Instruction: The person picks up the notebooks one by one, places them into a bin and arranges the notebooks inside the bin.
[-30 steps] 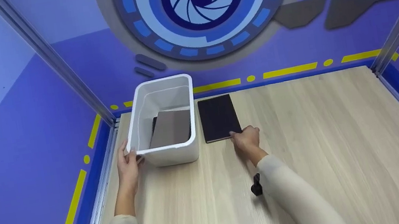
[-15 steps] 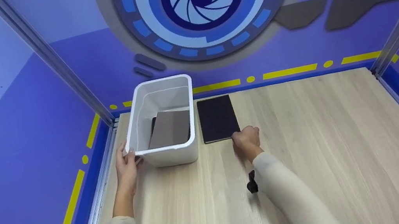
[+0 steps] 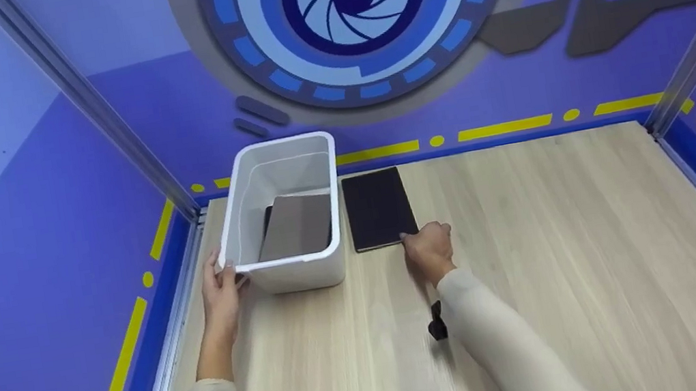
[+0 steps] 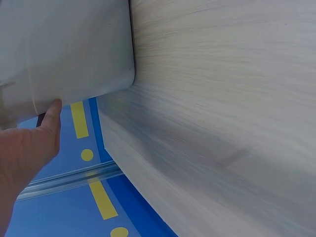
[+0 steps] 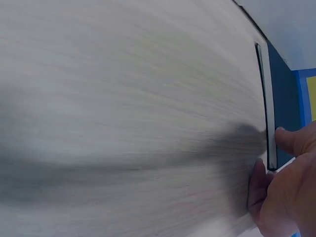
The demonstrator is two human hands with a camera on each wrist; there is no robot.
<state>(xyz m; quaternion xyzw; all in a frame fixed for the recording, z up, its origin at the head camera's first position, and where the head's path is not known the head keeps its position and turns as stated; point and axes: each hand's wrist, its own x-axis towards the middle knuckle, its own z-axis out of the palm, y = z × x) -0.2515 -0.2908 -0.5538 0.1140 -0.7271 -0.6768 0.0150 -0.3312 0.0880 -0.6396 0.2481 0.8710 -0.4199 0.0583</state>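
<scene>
A white plastic bin (image 3: 294,274) stands at the back left of the table. Its near-left corner is held by my left hand (image 3: 222,302), thumb at the rim and fingers along the outer side. In the left wrist view, a fingertip (image 4: 57,104) touches the bin's outer wall. Inside the bin lies a grey-brown notebook (image 3: 298,223), over something dark that is mostly hidden. A black notebook (image 3: 380,208) lies flat just right of the bin. My right hand (image 3: 430,249) pinches its near-right corner; the right wrist view has the thumb (image 5: 286,140) on the cover and the fingers beside the edge.
The light wood table (image 3: 535,250) extends to the right and toward me. A blue back wall (image 3: 406,124) rises close behind the bin and the black notebook. To the left, a metal rail (image 3: 172,360) edges the table beside my left arm.
My right hand and forearm have shifted very slightly left, and the black notebook seems a touch closer to the bin. The left hand keeps its place on the bin.
</scene>
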